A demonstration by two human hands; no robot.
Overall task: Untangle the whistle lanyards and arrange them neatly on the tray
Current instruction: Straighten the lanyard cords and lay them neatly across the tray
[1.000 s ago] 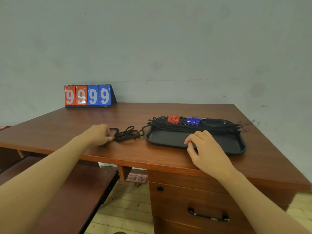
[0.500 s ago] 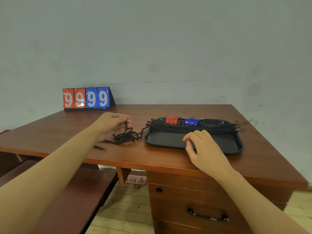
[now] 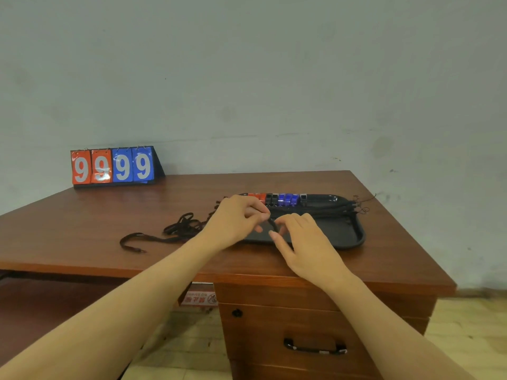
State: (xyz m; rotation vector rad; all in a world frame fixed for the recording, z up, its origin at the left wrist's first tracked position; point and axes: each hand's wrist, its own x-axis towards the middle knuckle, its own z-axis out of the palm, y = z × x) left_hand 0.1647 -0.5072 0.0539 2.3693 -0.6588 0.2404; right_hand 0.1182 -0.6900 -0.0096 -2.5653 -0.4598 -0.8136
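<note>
While hands pinch lanyard, over tray

Both bare forearms enter from the bottom of the frame and converge at centre. The left hand has its fingers curled, thumb meeting fingertips in a pinch. The right hand lies palm-down, fingers bent, its fingertips close to the left's.
</note>
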